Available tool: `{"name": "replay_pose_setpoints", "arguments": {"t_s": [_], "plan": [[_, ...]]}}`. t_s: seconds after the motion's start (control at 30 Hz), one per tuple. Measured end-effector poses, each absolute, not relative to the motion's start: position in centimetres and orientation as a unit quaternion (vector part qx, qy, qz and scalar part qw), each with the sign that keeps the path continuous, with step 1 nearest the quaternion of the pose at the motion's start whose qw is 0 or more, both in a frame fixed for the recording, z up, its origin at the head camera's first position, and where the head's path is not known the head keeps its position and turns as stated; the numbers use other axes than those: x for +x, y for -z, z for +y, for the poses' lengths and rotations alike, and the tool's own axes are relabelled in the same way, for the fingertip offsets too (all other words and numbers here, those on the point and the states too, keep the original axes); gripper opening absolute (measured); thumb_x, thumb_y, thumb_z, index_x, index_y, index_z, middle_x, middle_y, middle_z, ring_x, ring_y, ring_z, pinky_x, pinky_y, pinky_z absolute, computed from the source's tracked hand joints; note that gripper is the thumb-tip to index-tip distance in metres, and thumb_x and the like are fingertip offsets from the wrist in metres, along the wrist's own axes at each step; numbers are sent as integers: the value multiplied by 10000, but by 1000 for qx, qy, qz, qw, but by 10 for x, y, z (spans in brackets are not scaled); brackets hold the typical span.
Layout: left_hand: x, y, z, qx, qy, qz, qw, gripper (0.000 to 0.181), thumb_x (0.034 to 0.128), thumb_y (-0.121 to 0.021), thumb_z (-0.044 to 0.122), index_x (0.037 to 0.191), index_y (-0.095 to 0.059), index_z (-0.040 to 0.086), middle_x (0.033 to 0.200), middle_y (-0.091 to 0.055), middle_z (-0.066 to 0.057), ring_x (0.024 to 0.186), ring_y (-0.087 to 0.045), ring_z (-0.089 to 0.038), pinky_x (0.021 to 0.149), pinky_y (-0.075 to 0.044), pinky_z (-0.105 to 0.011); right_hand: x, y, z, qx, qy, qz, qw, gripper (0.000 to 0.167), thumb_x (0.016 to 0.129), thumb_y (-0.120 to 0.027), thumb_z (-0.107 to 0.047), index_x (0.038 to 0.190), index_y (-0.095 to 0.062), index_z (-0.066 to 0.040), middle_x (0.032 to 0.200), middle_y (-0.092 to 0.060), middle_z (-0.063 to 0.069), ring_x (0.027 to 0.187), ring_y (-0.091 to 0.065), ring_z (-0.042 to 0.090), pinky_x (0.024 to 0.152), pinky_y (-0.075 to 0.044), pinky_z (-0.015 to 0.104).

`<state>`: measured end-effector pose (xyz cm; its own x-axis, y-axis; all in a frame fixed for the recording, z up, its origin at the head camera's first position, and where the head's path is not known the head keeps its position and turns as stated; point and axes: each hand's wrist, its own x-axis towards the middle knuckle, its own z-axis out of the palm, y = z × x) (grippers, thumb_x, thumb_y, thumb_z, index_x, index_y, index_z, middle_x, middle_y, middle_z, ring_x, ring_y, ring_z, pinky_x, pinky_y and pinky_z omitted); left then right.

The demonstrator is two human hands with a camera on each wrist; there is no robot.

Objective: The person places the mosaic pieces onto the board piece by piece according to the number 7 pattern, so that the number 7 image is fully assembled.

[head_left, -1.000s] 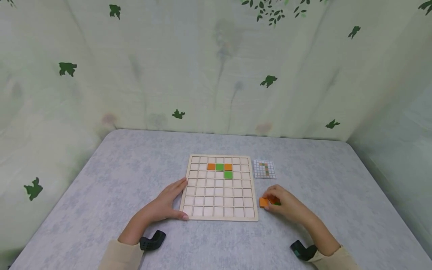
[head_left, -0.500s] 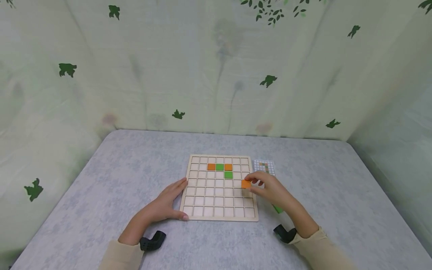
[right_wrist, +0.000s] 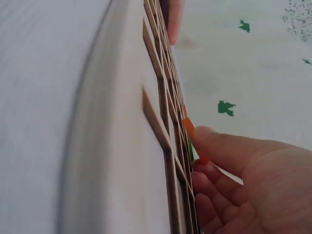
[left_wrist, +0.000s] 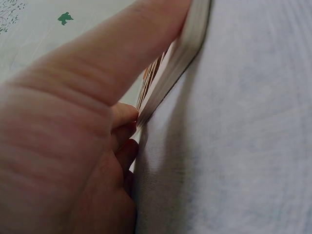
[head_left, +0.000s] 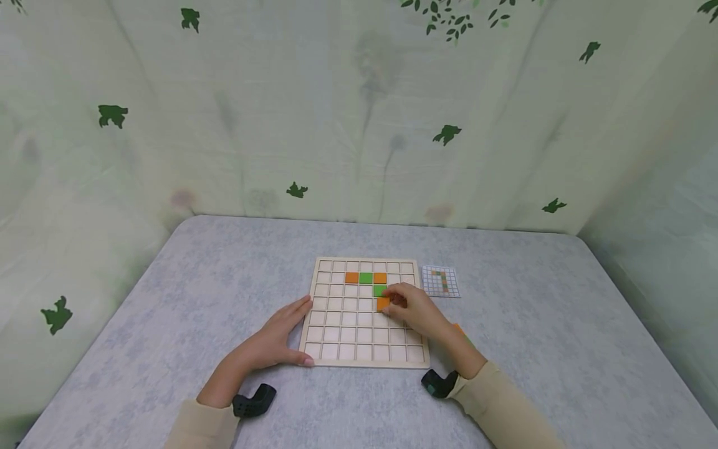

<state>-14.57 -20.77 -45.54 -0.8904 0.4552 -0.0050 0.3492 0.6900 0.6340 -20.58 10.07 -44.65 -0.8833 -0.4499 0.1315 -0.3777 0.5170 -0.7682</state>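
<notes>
A wooden grid board (head_left: 348,352) lies on the table with orange and green square tiles in its upper cells. My right hand (head_left: 417,312) pinches an orange tile (head_left: 382,304) between thumb and fingers, just below the green tile (head_left: 379,290). In the right wrist view the orange tile (right_wrist: 189,127) stands tilted at the cell, its far part hidden by the fingers. My left hand (head_left: 277,337) rests along the board's left edge, fingers extended, with the thumb (left_wrist: 112,53) against the near corner.
A small pattern card (head_left: 440,281) with a coloured grid lies right of the board. More orange and green tiles (head_left: 460,329) show partly behind the right forearm. The light cloth wall (head_left: 336,125) stands behind the table.
My right hand has picked up an orange tile from right of the board and carried it left and away to the cell under the green tile. The left hand has stayed still.
</notes>
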Motion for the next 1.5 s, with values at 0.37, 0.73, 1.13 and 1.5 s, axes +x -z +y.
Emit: {"name": "replay_pose_setpoints", "arguments": {"t_s": [0.37, 0.73, 1.13, 1.5], "plan": [[-146, 453, -207, 216, -328, 915, 90, 1138, 587, -751, 553, 1428, -197, 21, 1479, -135, -126, 1321, -117, -353, 1003, -165, -549, -208, 446, 95, -245, 404, 880, 55, 209, 804, -681, -107, 1011, -657, -103, 949, -524, -4, 810, -458, 136, 717, -423, 298], [-148, 453, -206, 215, -327, 916, 93, 1139, 585, -759, 541, 1430, -194, 28, 1481, -132, -121, 1323, -113, -345, 1004, -167, -545, -195, 419, 128, -248, 415, 874, 49, 395, 811, -675, -140, 1188, -569, -83, 1145, -552, 48, 1007, -507, 236, 830, -422, 396], [-148, 454, -207, 212, -326, 916, 94, 1152, 574, -758, 554, 1433, -191, 37, 1483, -126, -112, 1325, -109, -339, 1003, -168, -545, -162, 416, 200, -239, 393, 887, 35, 479, 773, -705, -233, 1207, -560, -92, 1210, -525, 27, 1037, -496, 253, 833, -417, 456], [-147, 455, -207, 210, -322, 918, 95, 1167, 564, -744, 587, 1434, -189, 41, 1483, -128, -106, 1329, -107, -326, 1011, -160, -535, -145, 435, 235, -234, 374, 891, 103, 437, 753, -715, -268, 1139, -586, -109, 1126, -567, 25, 1013, -517, 210, 854, -424, 352]]}}
